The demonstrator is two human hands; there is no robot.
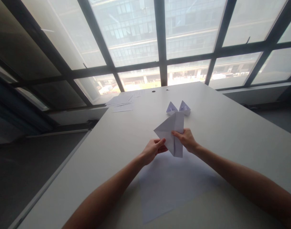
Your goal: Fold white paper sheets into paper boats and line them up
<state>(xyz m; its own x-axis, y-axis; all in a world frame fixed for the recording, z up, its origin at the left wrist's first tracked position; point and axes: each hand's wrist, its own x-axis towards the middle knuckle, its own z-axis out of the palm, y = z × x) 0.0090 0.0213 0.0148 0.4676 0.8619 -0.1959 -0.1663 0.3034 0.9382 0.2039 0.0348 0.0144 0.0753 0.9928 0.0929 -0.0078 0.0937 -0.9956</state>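
Observation:
Between my hands a folded sheet of white paper is held up above the table. It has a triangular part pointing left and a straight folded band along its right side. My left hand pinches its lower left edge, thumb in front. On the right, my right hand grips the band, with the thumb pressed on the front and the other fingers hidden behind. Beneath the hands lies a flat sheet of paper. Just beyond the held piece stand two folded paper boats, side by side.
The white table stretches toward a wall of windows with dark frames. Several loose paper sheets lie at its far left. A dark round hole sits near the far edge.

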